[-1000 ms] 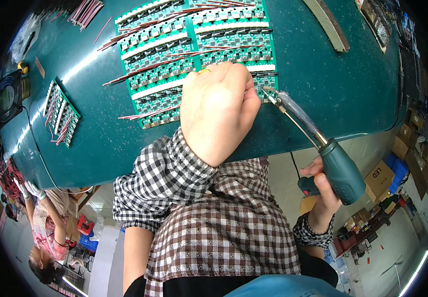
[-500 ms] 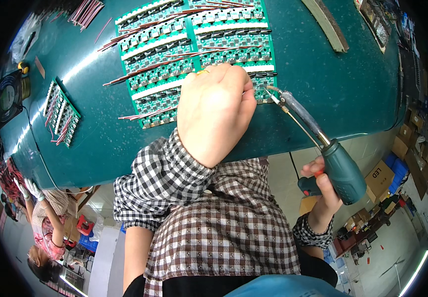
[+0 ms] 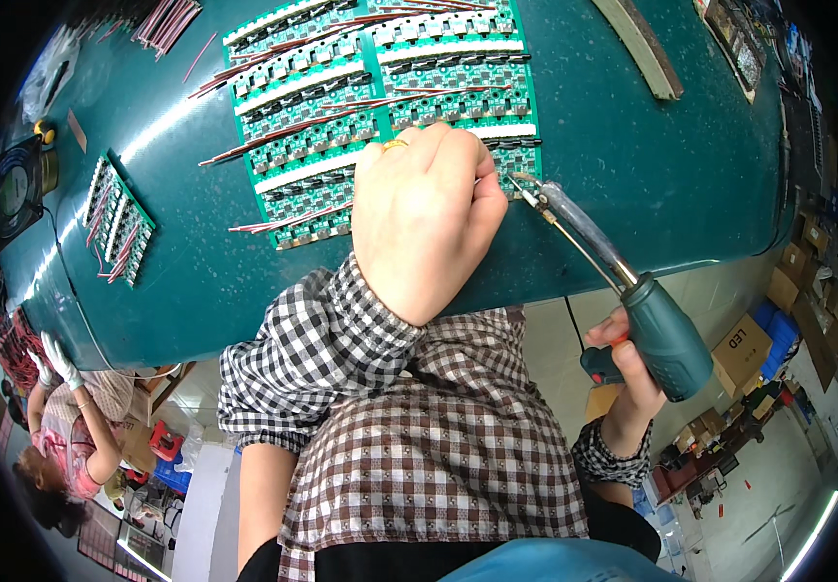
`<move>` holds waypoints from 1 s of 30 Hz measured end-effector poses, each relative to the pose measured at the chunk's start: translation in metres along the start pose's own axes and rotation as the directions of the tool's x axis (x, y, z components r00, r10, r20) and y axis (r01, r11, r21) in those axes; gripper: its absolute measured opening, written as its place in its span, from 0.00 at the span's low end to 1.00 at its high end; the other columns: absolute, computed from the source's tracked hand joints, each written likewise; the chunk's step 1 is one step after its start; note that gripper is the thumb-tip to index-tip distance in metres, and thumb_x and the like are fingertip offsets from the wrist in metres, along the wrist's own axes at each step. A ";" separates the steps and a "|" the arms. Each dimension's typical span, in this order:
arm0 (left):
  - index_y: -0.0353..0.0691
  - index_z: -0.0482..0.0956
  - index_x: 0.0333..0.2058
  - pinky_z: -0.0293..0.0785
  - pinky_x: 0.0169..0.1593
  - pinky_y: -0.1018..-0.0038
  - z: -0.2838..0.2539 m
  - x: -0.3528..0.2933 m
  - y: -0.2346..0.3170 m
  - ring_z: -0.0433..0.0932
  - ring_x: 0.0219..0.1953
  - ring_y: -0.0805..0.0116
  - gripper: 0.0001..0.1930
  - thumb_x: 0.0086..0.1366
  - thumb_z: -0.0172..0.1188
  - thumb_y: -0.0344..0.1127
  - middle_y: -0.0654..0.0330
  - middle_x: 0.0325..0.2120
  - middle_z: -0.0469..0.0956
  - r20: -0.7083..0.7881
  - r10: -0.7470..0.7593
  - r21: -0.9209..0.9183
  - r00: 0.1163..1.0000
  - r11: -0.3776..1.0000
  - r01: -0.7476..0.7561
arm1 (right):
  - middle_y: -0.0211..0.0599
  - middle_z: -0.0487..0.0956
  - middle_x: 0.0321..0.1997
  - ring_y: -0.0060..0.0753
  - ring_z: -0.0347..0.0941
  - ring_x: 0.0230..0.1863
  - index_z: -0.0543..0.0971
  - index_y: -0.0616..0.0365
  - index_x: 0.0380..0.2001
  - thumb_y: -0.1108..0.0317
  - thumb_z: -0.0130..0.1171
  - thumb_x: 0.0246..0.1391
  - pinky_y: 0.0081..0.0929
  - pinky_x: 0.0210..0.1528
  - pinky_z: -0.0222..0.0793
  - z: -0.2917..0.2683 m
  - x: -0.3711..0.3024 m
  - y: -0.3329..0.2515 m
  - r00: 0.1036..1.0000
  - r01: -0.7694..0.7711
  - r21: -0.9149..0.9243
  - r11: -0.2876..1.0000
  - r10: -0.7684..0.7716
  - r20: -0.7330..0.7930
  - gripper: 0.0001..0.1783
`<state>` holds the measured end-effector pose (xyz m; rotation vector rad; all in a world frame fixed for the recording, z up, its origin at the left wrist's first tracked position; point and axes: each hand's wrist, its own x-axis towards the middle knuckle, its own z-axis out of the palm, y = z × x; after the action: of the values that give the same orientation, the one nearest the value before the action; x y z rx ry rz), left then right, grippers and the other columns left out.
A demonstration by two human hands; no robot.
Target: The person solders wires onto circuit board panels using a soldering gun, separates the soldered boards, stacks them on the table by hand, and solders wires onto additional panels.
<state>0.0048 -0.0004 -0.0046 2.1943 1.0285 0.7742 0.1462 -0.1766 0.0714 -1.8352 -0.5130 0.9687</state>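
A large green panel of circuit boards (image 3: 380,118), with white connector rows, lies at the table's near edge. Thin red and black wires (image 3: 288,139) are strewn across it. Over its lower part my left hand (image 3: 424,218) is bent, thumb and fingertips pinched together at the board; what they hold is mostly hidden. My right hand (image 3: 637,373) grips a soldering gun (image 3: 668,335) with a dark green handle, held beyond the table edge. Its long metal barrel slants up left, and the tip is at the panel's lower right corner, close beside my left thumb.
A smaller board panel (image 3: 120,221) with wires lies to the left on the green table (image 3: 613,155). Bundled wires (image 3: 167,27) are at the back left, near a black fan (image 3: 16,189). A curved strip (image 3: 640,48) lies at the back right. A gloved co-worker (image 3: 75,436) is at far left.
The soldering gun has moved slightly left, bringing its tip closer to my left thumb. My left hand stays almost in place. The co-worker at far left has shifted position.
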 end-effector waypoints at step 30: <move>0.39 0.70 0.21 0.63 0.25 0.73 0.001 -0.001 0.001 0.68 0.20 0.69 0.08 0.42 0.60 0.23 0.64 0.17 0.68 -0.012 -0.004 0.009 1.000 1.000 0.004 | 0.44 0.74 0.27 0.37 0.73 0.27 0.74 0.68 0.27 0.66 0.59 0.44 0.31 0.33 0.71 -0.001 0.002 0.002 0.999 0.014 -0.056 0.998 -0.012 0.037 0.13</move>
<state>0.0057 -0.0024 -0.0049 2.1965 1.0439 0.7832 0.1482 -0.1764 0.0694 -1.8643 -0.5794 0.9898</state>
